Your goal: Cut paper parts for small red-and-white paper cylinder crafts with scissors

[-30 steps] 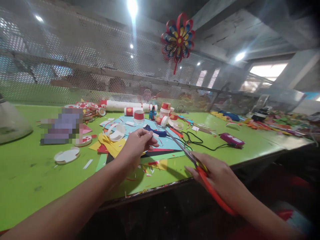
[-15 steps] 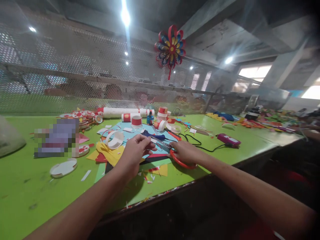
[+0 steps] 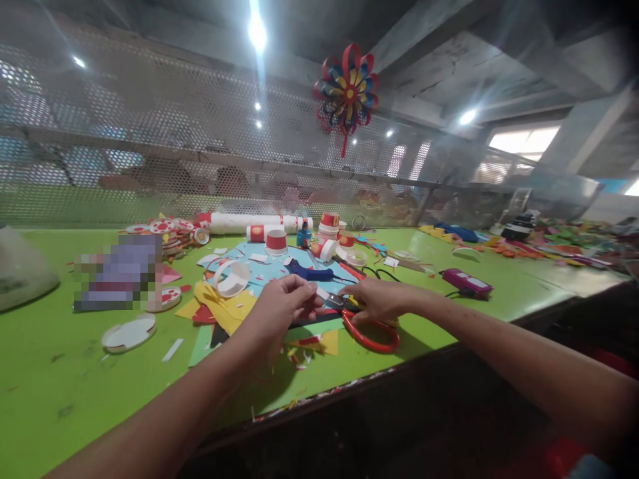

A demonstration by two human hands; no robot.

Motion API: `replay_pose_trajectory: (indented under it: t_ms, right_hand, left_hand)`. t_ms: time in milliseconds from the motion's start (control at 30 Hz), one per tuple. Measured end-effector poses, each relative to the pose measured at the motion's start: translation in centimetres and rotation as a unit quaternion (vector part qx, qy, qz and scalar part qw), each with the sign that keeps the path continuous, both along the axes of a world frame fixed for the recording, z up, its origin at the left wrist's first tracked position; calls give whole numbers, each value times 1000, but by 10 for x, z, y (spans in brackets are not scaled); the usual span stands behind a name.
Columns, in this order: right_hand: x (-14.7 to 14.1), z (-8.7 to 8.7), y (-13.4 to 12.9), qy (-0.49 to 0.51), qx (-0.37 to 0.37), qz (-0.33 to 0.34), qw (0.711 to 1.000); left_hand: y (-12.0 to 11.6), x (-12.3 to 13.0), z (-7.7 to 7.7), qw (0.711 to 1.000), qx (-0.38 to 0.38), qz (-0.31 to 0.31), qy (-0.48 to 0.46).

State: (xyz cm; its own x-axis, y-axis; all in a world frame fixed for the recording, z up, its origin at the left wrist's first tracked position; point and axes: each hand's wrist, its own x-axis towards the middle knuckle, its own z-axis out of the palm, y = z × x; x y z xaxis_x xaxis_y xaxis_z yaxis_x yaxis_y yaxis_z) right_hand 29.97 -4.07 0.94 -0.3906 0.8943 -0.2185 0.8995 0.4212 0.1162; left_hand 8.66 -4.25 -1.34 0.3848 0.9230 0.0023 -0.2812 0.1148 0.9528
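My left hand (image 3: 285, 307) is closed in a pinch, with a small white piece of paper (image 3: 322, 293) showing at its fingertips. Just right of it, my right hand (image 3: 380, 299) is closed around the scissors (image 3: 372, 338), whose big red-orange handle loop hangs below the fingers. The metal near the pivot points toward the paper; the blade tips are hard to make out. Under and behind the hands lie light-blue paper and a blue glue gun (image 3: 314, 271). Crumpled yellow paper (image 3: 222, 307) lies left of my left hand.
Red-and-white paper cups (image 3: 276, 243) and a long white roll (image 3: 244, 223) stand behind. A white lid (image 3: 128, 332) lies left, a purple box with a cord (image 3: 466, 283) right. Paper scraps litter the green table (image 3: 44, 372) near its front edge. A perforated screen (image 3: 190, 133) rises behind.
The view has shifted slightly. Both hands sit a little farther right and stay close together. The scissors' handle has turned, and its red loop now shows more fully below my right hand.
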Motion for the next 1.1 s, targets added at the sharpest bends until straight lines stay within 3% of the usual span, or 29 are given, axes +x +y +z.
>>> replay_pose_trajectory:
  t_ms: [233, 333, 467, 633, 833, 1100]
  right_hand:
    - [-8, 6, -30, 127, 124, -27, 984]
    - [-18, 5, -54, 248, 185, -28, 950]
    - [-38, -17, -72, 424, 216, -60, 878]
    - [-56, -44, -76, 550, 192, -88, 808]
    - [-60, -45, -80, 673, 119, -97, 723]
    - [-61, -47, -82, 684, 110, -112, 713]
  left_hand:
    - [-2, -1, 2, 1000, 2, -18, -5]
    - [-5, -1, 4, 1000, 20, -23, -4]
    - [-7, 1, 2, 998, 54, -15, 9]
    - [-5, 1, -3, 997, 52, -60, 0]
    - [-8, 0, -2, 995, 67, -65, 38]
    - [-9, 0, 0, 994, 60, -92, 26]
